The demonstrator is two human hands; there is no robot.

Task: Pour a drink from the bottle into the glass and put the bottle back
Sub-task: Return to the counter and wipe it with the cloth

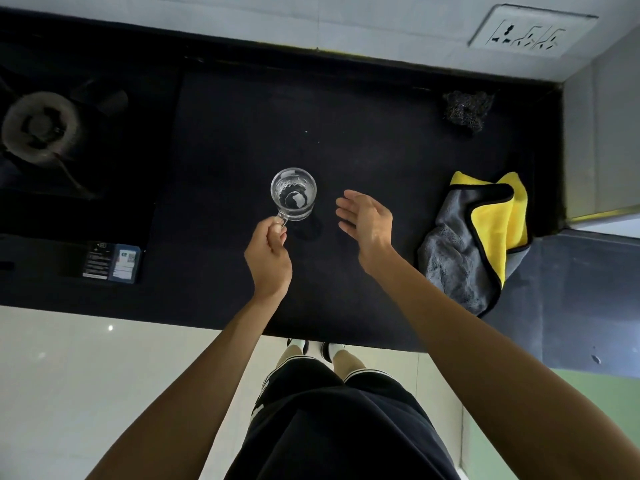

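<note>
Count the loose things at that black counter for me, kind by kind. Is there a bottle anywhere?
glass mug: 1, its handle pinched by the left hand
cloth, yellow and grey: 1
scouring pad: 1
bottle: 0 in view
Total: 3

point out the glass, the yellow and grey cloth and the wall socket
glass [293, 192]: head view, on the clear bottom seen through the open mouth
yellow and grey cloth [491, 230]: head view, on the yellow face of the fold
wall socket [530, 32]: head view, on the middle of the white plate
</note>
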